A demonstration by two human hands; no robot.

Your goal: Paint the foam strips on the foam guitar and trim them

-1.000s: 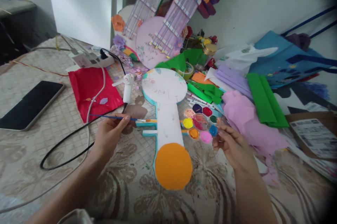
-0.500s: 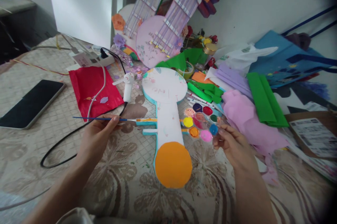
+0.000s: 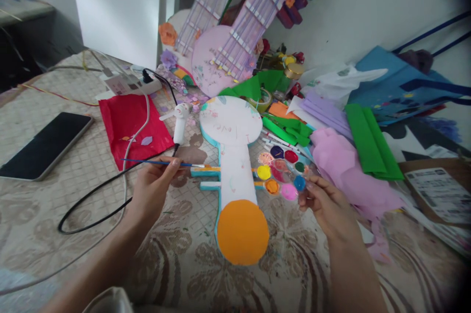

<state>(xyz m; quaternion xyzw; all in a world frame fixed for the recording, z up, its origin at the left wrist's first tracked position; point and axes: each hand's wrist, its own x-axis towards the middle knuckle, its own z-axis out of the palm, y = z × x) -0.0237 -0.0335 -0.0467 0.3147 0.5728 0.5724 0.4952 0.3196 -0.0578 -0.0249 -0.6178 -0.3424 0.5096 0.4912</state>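
My left hand [image 3: 154,188] pinches a thin blue paintbrush [image 3: 162,162], its tip lying on the orange-painted left side bar of a white foam cut-out [image 3: 235,156]. The cut-out has a round white head, a turquoise edge and an orange disc [image 3: 243,232] at its near end. My right hand [image 3: 327,205] grips the edge of a clear paint palette [image 3: 283,170] with several coloured wells, held just right of the cut-out.
A white handheld fan [image 3: 179,121] with a black cable, a red cloth [image 3: 130,124], a black phone [image 3: 44,143] and a power strip [image 3: 127,85] lie left. Green, purple and pink paper [image 3: 346,156], a blue bag [image 3: 401,87] and purple craft guitars [image 3: 228,48] crowd the right and back.
My left hand drew the brush out to the left along the side bar, then slid it back right. The right hand and palette stayed nearly still.
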